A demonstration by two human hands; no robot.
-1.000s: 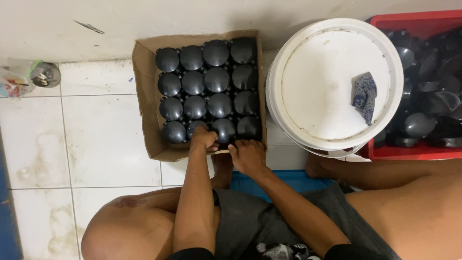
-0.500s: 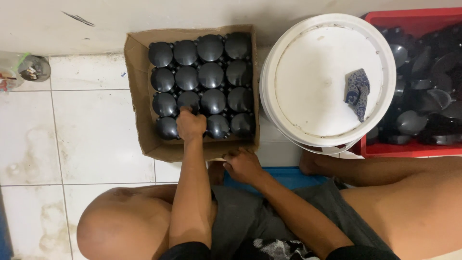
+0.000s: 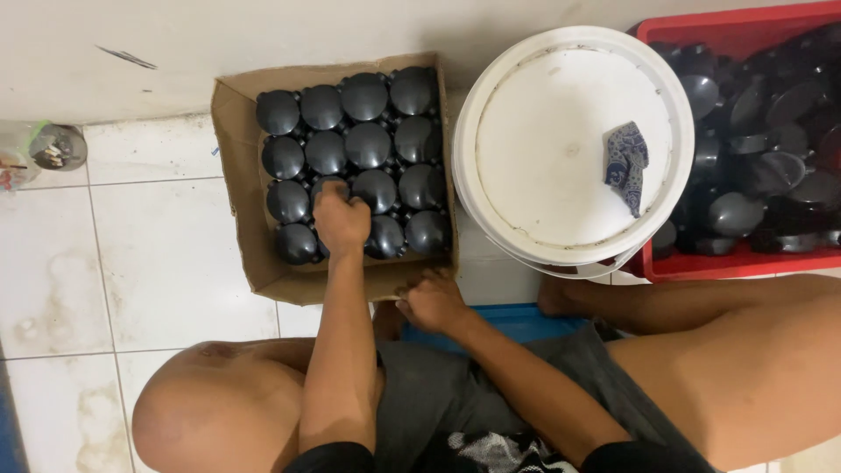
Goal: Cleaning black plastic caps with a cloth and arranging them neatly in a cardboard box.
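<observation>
Left hand [image 3: 340,219] closed on a black dome cap [image 3: 328,187] inside the cardboard box [image 3: 238,219]; right hand [image 3: 431,300] curled on its near edge.

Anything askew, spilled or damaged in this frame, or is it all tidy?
Mostly tidy: the black domed caps sit in even rows in the cardboard box. Its near flap sags outward, the floor tiles are stained, and a crumpled patterned rag lies on the white bucket lid.

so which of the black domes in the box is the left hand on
The left hand covers the dome in the third row from the wall, second from the left; every other dome in the box shows uncovered.
</observation>
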